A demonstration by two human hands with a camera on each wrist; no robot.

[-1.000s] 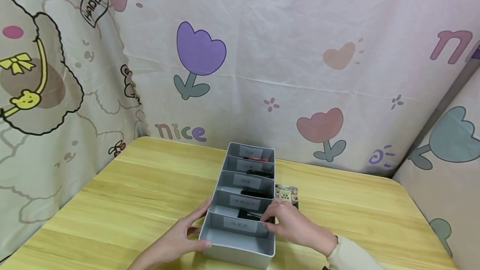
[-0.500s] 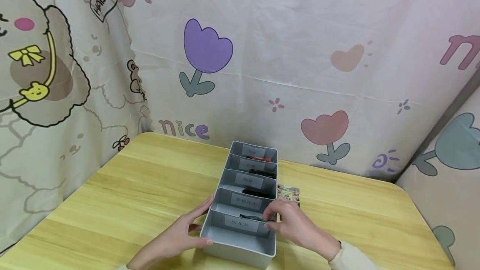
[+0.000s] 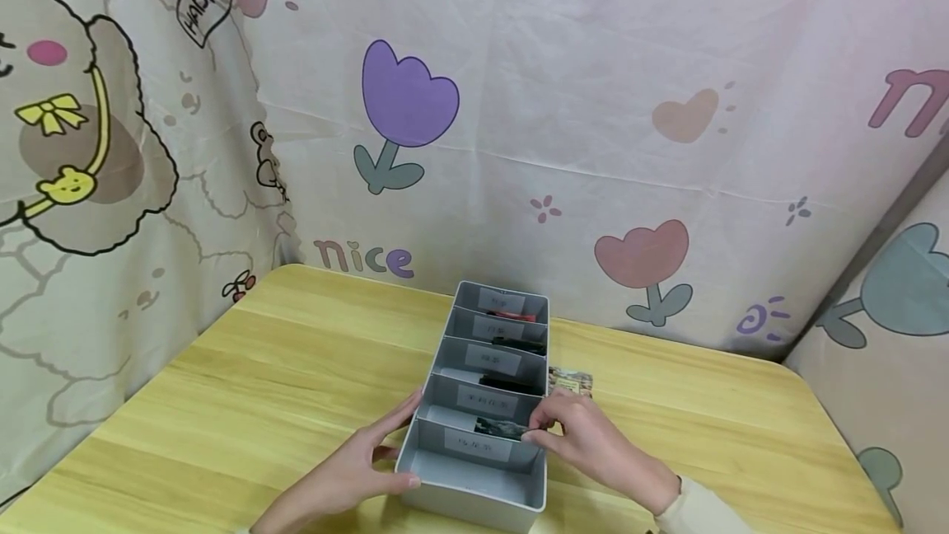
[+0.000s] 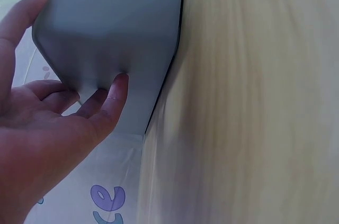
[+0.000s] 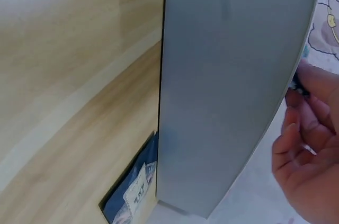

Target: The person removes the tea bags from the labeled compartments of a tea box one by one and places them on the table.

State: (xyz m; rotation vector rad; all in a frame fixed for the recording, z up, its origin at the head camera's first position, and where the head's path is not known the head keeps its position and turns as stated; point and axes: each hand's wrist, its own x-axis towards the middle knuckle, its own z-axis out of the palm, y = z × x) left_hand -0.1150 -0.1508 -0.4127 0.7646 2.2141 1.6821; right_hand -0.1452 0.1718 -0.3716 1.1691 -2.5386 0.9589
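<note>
A long grey box [image 3: 474, 509] with labelled dividers stands lengthwise on the table. My left hand [image 3: 371, 460] grips its near left corner, thumb at the front rim and bent fingers against the left side; the left wrist view shows these fingertips touching the grey wall [image 4: 143, 49]. With thumb and fingers, my right hand [image 3: 582, 435] pinches the right end of a small dark packet [image 3: 498, 428] at the second compartment from the front. The right wrist view shows only a bit of this packet [image 5: 300, 85] between the fingers, beside the rim.
Farther compartments hold a black packet [image 3: 510, 384], another dark packet [image 3: 519, 344] and a red one [image 3: 513, 316]. A printed packet [image 3: 572, 380] lies on the table [image 3: 296, 353] against the box's right side. A patterned cloth [image 3: 504, 105] hangs behind.
The dark packet has tilted in my right hand, showing first an edge and now a broader face. My right hand has shifted slightly right. The left hand keeps its hold.
</note>
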